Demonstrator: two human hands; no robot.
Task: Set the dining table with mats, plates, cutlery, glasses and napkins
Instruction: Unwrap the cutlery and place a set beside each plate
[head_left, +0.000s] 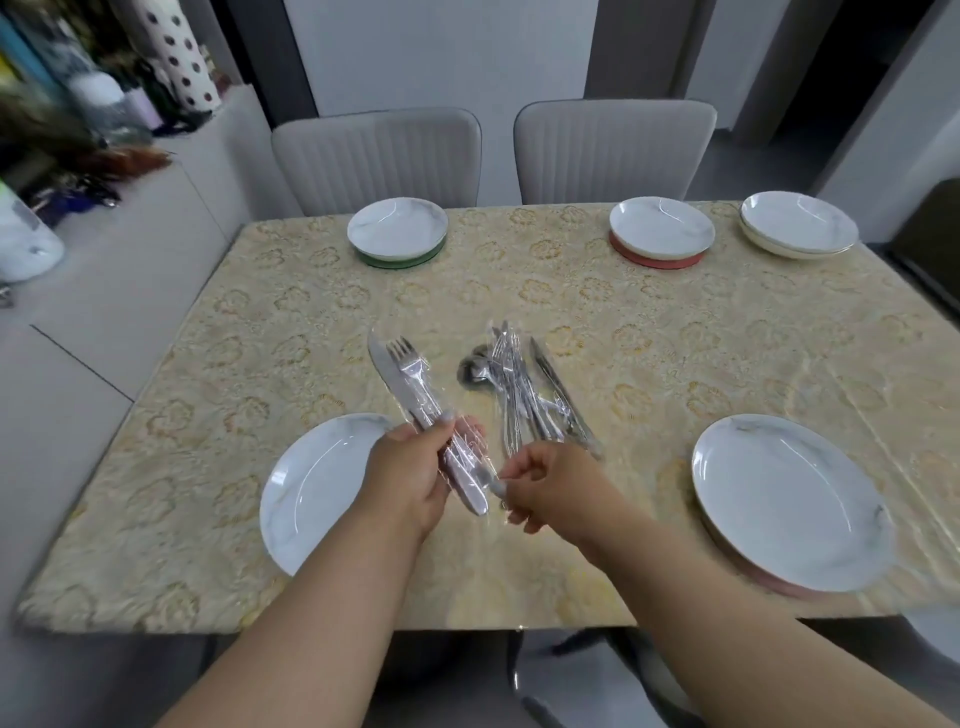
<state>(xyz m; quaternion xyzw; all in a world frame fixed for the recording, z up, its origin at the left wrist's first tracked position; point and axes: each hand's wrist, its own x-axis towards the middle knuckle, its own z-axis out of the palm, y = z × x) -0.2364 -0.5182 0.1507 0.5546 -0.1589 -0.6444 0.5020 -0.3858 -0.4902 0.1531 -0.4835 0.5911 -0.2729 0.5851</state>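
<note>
My left hand (410, 480) grips a knife and fork set (410, 384) wrapped in clear plastic, tips pointing away, above the table. My right hand (550, 491) pinches the plastic at the handle end of that set. A pile of several more wrapped cutlery pieces (524, 389) lies at the table's middle. White marbled plates stand at four places: near left (311, 493), near right (789, 499) on a pink mat, far left (397, 228) on a green mat (400, 260), far right (662, 227) on a red mat (654, 258).
A stack of spare plates (797, 223) sits at the far right corner. The table wears a beige flowered cloth (675, 332). Two grey chairs (379, 156) stand behind it. A cluttered white sideboard (130, 218) runs along the left.
</note>
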